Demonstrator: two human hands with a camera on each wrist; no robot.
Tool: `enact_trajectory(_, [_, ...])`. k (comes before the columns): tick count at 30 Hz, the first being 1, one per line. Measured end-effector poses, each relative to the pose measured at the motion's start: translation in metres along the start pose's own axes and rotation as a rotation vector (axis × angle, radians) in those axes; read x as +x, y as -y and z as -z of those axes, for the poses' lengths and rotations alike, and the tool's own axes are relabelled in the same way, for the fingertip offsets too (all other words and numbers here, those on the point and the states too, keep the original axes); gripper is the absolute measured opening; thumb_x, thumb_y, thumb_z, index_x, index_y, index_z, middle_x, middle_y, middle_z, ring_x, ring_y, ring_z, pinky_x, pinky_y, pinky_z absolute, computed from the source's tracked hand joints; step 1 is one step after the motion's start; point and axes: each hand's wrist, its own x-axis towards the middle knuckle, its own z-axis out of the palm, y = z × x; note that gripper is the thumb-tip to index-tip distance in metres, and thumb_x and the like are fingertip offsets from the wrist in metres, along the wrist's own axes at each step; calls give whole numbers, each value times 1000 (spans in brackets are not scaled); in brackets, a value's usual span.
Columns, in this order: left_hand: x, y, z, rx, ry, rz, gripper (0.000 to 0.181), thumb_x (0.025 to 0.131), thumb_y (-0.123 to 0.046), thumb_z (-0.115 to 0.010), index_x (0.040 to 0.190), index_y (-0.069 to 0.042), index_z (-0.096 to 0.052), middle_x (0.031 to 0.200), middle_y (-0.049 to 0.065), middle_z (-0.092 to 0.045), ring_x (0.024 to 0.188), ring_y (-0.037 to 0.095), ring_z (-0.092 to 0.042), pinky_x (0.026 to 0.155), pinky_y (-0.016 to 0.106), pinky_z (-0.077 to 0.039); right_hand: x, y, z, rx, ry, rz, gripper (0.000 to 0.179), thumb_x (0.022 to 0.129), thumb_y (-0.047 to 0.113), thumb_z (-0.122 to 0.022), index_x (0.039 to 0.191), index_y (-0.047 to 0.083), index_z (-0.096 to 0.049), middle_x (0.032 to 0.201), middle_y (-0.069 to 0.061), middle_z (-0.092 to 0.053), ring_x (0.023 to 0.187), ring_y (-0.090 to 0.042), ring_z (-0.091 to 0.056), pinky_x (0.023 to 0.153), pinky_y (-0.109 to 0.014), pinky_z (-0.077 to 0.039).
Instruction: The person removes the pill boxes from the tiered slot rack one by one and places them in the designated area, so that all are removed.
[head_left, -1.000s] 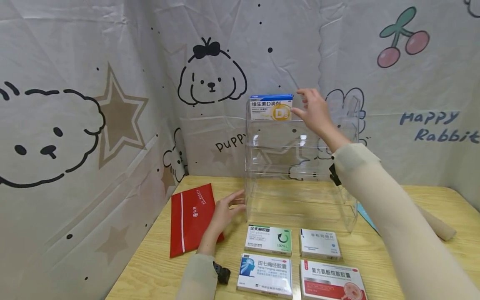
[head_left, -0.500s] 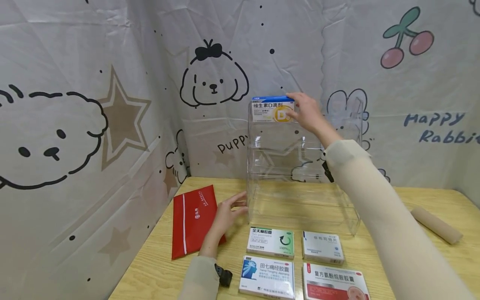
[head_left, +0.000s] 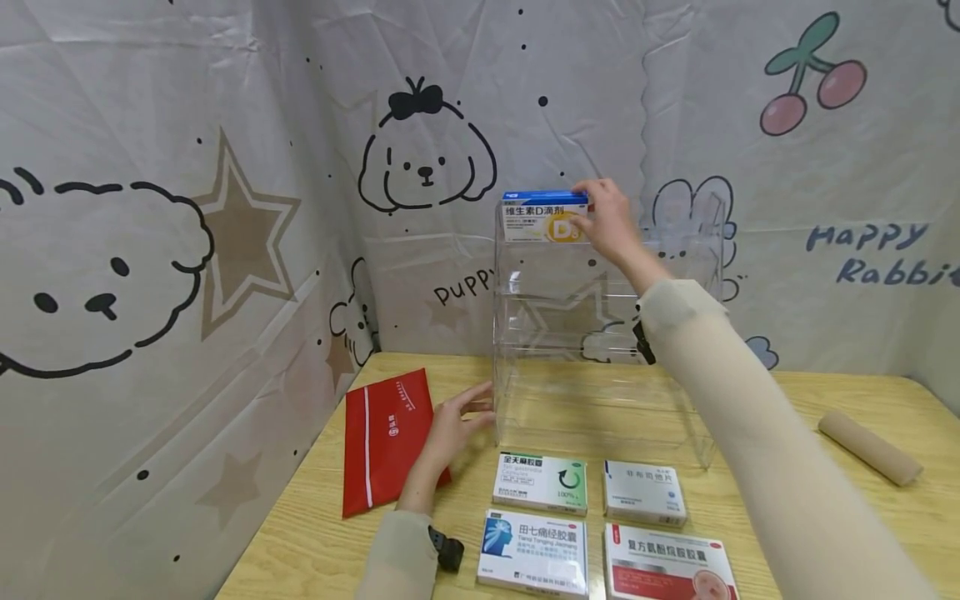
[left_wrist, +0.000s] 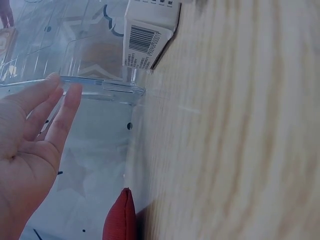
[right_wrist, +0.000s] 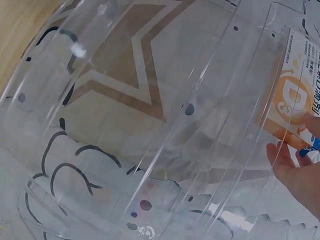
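A clear tiered display rack (head_left: 498, 350) stands upright on the table. On its top tier, at the left end, is a vitamin D drops box (head_left: 534, 218), white with a blue top and an orange D3 mark. My right hand (head_left: 611, 218) pinches that box's right end, thumb on the front and fingers over the top and back. The right wrist view shows the box (right_wrist: 294, 87) beside the thumb and fingers. Low at the rack's left side, my left hand (head_left: 452, 427) rests its extended fingertips against the panel; the left wrist view shows these fingers (left_wrist: 65, 120) at the rack's edge.
Several medicine boxes lie before the rack: a green-and-white one (head_left: 536, 483), a small white one (head_left: 645, 492), a blue-and-white one (head_left: 534, 554) and a red-and-white one (head_left: 667, 567). A red pouch (head_left: 390, 442) lies left, a cardboard tube (head_left: 870, 447) right. Printed cloth (head_left: 420, 292) hangs behind.
My right hand has moved left from beside the vitamin D drops box and taken hold of its right end. The left hand has stayed against the rack.
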Motion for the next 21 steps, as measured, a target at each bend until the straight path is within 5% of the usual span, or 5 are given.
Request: enact_trajectory(21, [2, 2, 1, 19, 2, -10, 52, 89, -7, -69, 139, -9, -56, 133, 13, -64, 113, 31, -67, 97, 43, -56, 8, 0, 5, 78, -26, 9, 34, 93, -1, -60, 126, -4, -52, 129, -25, -44, 115, -38, -53, 99, -45, -52])
